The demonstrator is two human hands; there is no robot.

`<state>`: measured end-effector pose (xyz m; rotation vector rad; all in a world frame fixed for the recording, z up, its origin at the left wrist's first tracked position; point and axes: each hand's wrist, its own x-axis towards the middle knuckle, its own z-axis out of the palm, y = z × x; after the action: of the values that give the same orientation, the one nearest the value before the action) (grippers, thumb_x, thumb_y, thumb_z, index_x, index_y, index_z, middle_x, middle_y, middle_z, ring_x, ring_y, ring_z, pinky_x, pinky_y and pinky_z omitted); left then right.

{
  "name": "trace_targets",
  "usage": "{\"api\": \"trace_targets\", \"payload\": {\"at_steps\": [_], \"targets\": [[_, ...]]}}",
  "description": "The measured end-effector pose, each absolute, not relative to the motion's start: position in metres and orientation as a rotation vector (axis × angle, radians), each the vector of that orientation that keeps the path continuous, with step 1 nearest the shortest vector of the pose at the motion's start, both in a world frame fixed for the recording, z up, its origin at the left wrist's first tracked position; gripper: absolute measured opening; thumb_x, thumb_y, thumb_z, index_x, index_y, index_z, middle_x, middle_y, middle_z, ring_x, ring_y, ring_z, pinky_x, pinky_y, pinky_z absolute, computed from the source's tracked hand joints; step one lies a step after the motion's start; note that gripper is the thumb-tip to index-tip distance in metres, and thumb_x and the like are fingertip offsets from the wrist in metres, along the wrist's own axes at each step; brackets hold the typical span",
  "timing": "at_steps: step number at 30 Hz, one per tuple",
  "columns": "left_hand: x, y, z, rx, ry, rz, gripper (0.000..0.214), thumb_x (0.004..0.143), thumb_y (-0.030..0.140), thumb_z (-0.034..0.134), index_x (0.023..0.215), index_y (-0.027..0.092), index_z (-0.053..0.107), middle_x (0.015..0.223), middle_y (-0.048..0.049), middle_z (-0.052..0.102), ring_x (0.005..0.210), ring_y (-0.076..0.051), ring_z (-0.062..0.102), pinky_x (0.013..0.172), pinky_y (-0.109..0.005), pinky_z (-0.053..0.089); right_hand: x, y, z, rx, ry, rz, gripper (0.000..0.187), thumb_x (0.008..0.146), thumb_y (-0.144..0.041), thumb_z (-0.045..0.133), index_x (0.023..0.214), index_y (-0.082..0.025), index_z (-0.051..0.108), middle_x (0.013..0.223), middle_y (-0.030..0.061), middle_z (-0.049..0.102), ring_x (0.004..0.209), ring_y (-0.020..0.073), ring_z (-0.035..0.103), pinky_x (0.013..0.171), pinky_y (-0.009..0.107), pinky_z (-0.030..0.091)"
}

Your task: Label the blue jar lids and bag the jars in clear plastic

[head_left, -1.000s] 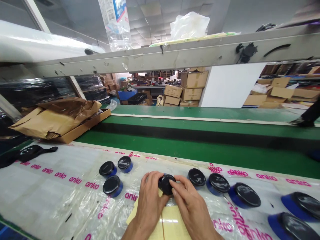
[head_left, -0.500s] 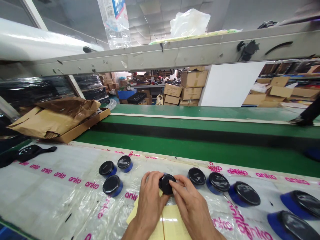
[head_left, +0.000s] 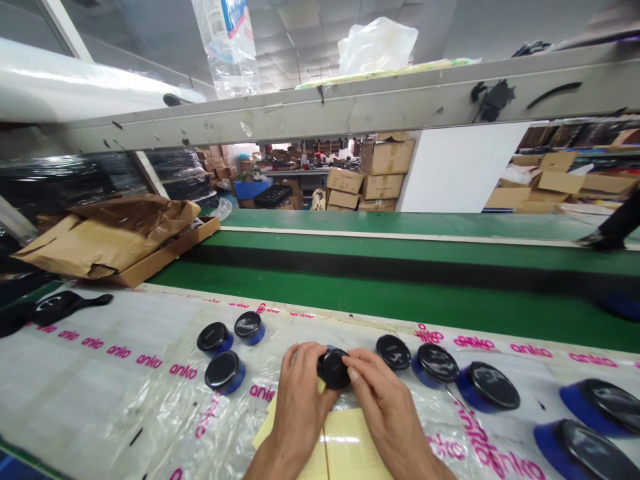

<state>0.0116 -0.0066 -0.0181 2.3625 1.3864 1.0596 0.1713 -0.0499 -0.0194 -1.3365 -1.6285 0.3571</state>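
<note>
Both my hands meet over a round black-topped disc with a blue base [head_left: 333, 369], which stands just above a yellow paper sheet [head_left: 350, 443]. My left hand [head_left: 301, 402] grips its left side, and my right hand [head_left: 387, 413] presses its fingers on the right side of the black top. Similar blue-based discs lie on the printed plastic sheet [head_left: 90, 373] on both sides: a group of 3 at the left, including one [head_left: 223, 371], and several to the right, including one [head_left: 394, 352]. The held disc's blue base is mostly hidden.
A green conveyor belt [head_left: 350, 287] runs behind the plastic-covered bench. A cardboard tray with brown paper [head_left: 120, 243] sits at the left. A person's dark trouser leg and shoe [head_left: 603, 239] show at the far right. Stacked cartons [head_left: 385, 167] stand beyond a grey beam [head_left: 320, 110].
My right fingers have shifted slightly along the black top. The disc stays between my hands, and the view has drifted a little.
</note>
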Motion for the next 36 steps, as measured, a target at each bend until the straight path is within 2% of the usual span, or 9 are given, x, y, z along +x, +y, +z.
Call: {"api": "trace_targets", "payload": {"at_steps": [5, 10, 16, 21, 26, 32, 36], "targets": [[0.011, -0.007, -0.020, 2.342, 1.400, 1.045, 0.047, 0.076, 0.008, 0.074, 0.114, 0.025, 0.051, 0.111, -0.0031, 0.066, 0.107, -0.027, 0.063, 0.100, -0.054, 0.047, 0.169, -0.051, -0.021, -1.326, -1.701, 0.298, 0.031, 0.102, -0.022, 0.044, 0.118, -0.024, 0.069, 0.124, 0.0116, 0.063, 0.108, 0.0217, 0.067, 0.089, 0.031, 0.059], [0.011, -0.007, -0.019, 2.351, 1.401, 1.023, 0.046, 0.078, 0.009, 0.074, 0.115, 0.025, 0.049, 0.112, -0.0029, 0.065, 0.109, -0.027, 0.062, 0.102, -0.056, 0.046, 0.170, -0.050, -0.016, -1.301, -1.664, 0.374, 0.027, 0.102, -0.023, 0.045, 0.108, -0.023, 0.071, 0.120, 0.0111, 0.066, 0.106, 0.0210, 0.068, 0.087, 0.030, 0.059], [0.013, -0.008, -0.016, 2.428, 1.389, 1.020, 0.045, 0.079, 0.009, 0.074, 0.113, 0.025, 0.048, 0.109, -0.0031, 0.065, 0.106, -0.025, 0.064, 0.102, -0.055, 0.046, 0.173, -0.047, -0.019, -1.359, -1.566, 0.374, 0.021, 0.099, -0.031, 0.053, 0.102, -0.023, 0.073, 0.114, 0.0104, 0.072, 0.103, 0.0229, 0.071, 0.075, 0.027, 0.062], [0.017, -0.009, -0.016, 2.512, 1.364, 0.983, 0.051, 0.078, 0.002, 0.069, 0.117, 0.025, 0.047, 0.111, -0.0031, 0.065, 0.109, -0.023, 0.064, 0.110, -0.055, 0.040, 0.175, -0.045, -0.017, -1.399, -1.595, 0.319, 0.019, 0.097, -0.029, 0.054, 0.091, -0.022, 0.071, 0.106, 0.0089, 0.073, 0.088, 0.0215, 0.073, 0.070, 0.028, 0.063], [0.019, -0.012, -0.017, 2.562, 1.366, 0.957, 0.055, 0.075, -0.003, 0.064, 0.120, 0.023, 0.048, 0.114, -0.0052, 0.065, 0.112, -0.024, 0.063, 0.112, -0.057, 0.038, 0.179, -0.046, -0.012, -1.397, -1.632, 0.350, 0.017, 0.095, -0.026, 0.053, 0.088, -0.022, 0.068, 0.101, 0.0080, 0.071, 0.089, 0.0209, 0.072, 0.067, 0.027, 0.063], [0.019, -0.013, -0.019, 2.608, 1.358, 0.949, 0.056, 0.075, -0.003, 0.064, 0.123, 0.021, 0.049, 0.116, -0.0073, 0.064, 0.113, -0.025, 0.063, 0.114, -0.056, 0.038, 0.182, -0.045, -0.008, -1.436, -1.677, 0.340, 0.018, 0.094, -0.023, 0.052, 0.085, -0.023, 0.068, 0.100, 0.0072, 0.071, 0.086, 0.0207, 0.072, 0.064, 0.027, 0.062], [0.019, -0.013, -0.018, 2.588, 1.374, 0.951, 0.054, 0.075, -0.001, 0.067, 0.122, 0.021, 0.050, 0.115, -0.0071, 0.064, 0.111, -0.026, 0.063, 0.111, -0.055, 0.041, 0.181, -0.046, -0.011, -1.429, -1.711, 0.219, 0.021, 0.098, -0.025, 0.051, 0.091, -0.022, 0.071, 0.102, 0.0082, 0.074, 0.087, 0.0212, 0.074, 0.071, 0.030, 0.064]]}}
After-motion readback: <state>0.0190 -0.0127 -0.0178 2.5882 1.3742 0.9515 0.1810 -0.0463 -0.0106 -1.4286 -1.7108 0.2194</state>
